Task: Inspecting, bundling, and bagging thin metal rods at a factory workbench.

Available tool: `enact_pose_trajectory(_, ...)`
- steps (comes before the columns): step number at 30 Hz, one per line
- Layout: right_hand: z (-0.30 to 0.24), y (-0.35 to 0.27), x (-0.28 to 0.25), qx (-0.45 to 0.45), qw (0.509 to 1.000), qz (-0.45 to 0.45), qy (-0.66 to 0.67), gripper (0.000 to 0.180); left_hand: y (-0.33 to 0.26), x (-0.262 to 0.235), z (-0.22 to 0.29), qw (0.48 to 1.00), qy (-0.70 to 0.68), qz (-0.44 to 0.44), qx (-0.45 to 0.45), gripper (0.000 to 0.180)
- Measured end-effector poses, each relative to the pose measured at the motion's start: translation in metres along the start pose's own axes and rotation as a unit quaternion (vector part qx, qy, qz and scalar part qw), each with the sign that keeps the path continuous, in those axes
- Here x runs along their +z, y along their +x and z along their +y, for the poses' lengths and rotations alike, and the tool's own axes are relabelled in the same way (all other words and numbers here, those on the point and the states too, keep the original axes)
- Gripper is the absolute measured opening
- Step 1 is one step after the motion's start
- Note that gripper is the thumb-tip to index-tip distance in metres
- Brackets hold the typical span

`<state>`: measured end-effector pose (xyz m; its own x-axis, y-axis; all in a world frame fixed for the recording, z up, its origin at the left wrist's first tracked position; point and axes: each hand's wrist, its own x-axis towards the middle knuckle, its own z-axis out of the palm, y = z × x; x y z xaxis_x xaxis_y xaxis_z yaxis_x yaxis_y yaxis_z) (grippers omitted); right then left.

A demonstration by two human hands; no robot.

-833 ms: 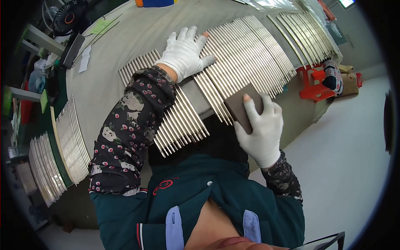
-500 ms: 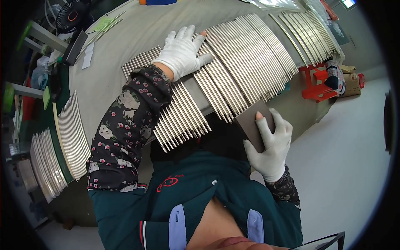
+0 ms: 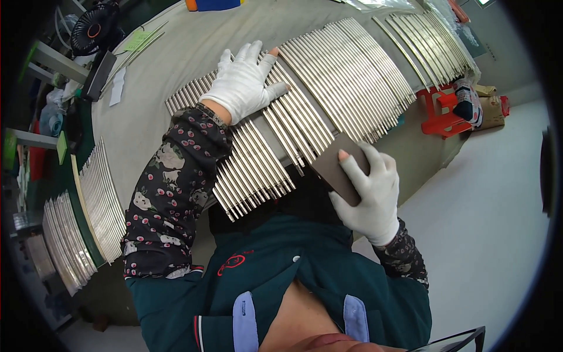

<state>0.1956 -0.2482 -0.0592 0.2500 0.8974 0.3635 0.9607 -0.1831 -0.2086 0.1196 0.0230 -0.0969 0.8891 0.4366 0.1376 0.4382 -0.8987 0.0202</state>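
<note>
My left hand (image 3: 241, 79), in a white glove with some bare fingertips, lies spread flat across slim metal rods. Under and beside it is the left group of shiny rods (image 3: 253, 158), side by side with their near ends past the table edge. A few rods of a middle group (image 3: 299, 117) run from near its fingertips toward me. My right hand (image 3: 373, 196), gloved alike, grips a flat grey-brown block (image 3: 340, 164) that looks like a sanding sponge. The block covers the near ends of some middle rods; whether it presses on them I cannot tell. A larger rod group (image 3: 349, 76) lies to the right.
More rods (image 3: 434, 50) lie at the table's far right, by clear plastic. Further rods (image 3: 101, 199) and wrapped bundles (image 3: 67, 243) are at the left. A black fan (image 3: 94, 29) stands far left. A red stool (image 3: 440, 114) is beyond the table's right edge.
My right hand has moved left and slightly up with the block, which now covers some rod ends. My left hand sits slightly further left in view, still spread on the rods.
</note>
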Motion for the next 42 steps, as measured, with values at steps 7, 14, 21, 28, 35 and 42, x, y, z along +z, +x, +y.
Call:
enact_pose_trajectory(7,-0.003,-0.055,-0.015,0.118,0.993,-0.007,-0.028,0.066,-0.018,-0.012,-0.024,0.999,-0.018,-0.029,0.034,0.071)
enact_pose_trajectory(14,-0.010,-0.039,0.002,0.099,0.994,0.011,0.048,0.064,-0.017,-0.012,-0.042,0.997,-0.016,-0.041,-0.056,0.072)
enact_pose_trajectory(21,0.029,-0.051,0.000,0.147,0.987,0.051,-0.041,0.059,-0.002,-0.025,-0.036,0.999,-0.010,0.035,-0.034,0.065)
enact_pose_trajectory(28,0.029,-0.043,0.000,0.138,0.990,0.028,0.016,0.060,0.051,-0.020,0.028,0.986,-0.059,0.044,0.149,0.062)
enact_pose_trajectory(35,0.041,-0.032,-0.007,0.076,0.993,0.067,0.065,0.068,0.071,0.014,0.076,0.970,0.011,0.026,0.242,0.069)
enact_pose_trajectory(42,0.088,-0.011,0.003,0.106,0.985,0.120,-0.058,0.061,0.043,0.004,0.055,0.963,-0.008,0.004,0.270,0.065)
